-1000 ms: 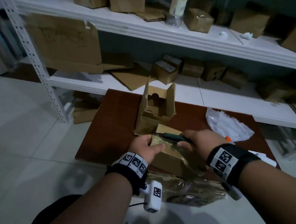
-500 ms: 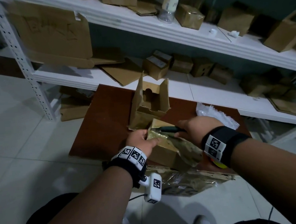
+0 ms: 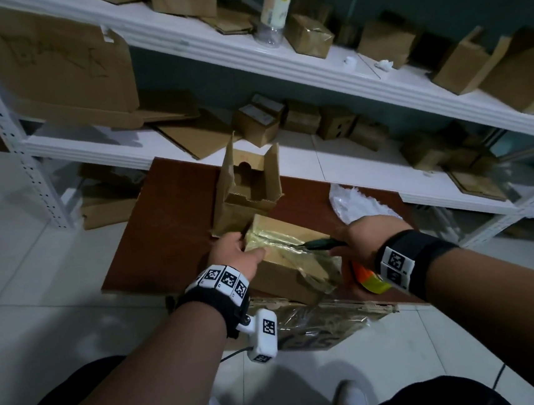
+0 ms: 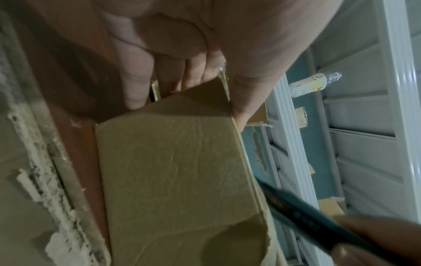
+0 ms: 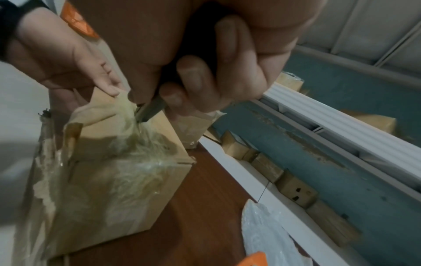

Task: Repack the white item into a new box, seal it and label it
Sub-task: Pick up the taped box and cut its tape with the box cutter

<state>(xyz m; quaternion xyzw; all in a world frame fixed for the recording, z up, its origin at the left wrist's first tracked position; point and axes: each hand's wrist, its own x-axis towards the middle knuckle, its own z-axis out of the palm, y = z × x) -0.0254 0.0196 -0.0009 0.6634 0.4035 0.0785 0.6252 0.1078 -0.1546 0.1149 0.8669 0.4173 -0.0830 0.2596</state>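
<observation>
A brown cardboard box (image 3: 285, 266) wrapped in yellowish clear tape sits on a reddish-brown board (image 3: 164, 231). My left hand (image 3: 247, 246) grips its left end, thumb on the top and fingers (image 4: 136, 86) down the far side. My right hand (image 3: 344, 243) holds a dark cutter (image 3: 320, 244) in a fist; its tip (image 5: 140, 115) is in the loose tape on the box top (image 5: 118, 144). An opened empty box (image 3: 248, 187) stands just behind. The white item is not visible.
A crumpled clear plastic bag (image 3: 354, 203) lies right of the boxes. An orange and yellow object (image 3: 367, 279) sits under my right wrist. Flattened taped cardboard (image 3: 319, 321) overhangs the board's near edge. White shelves (image 3: 312, 77) behind carry several small boxes and a bottle (image 3: 277, 2).
My right hand has drawn the cutter to the right along the box top, away from my left hand, which keeps its grip on the box's end.
</observation>
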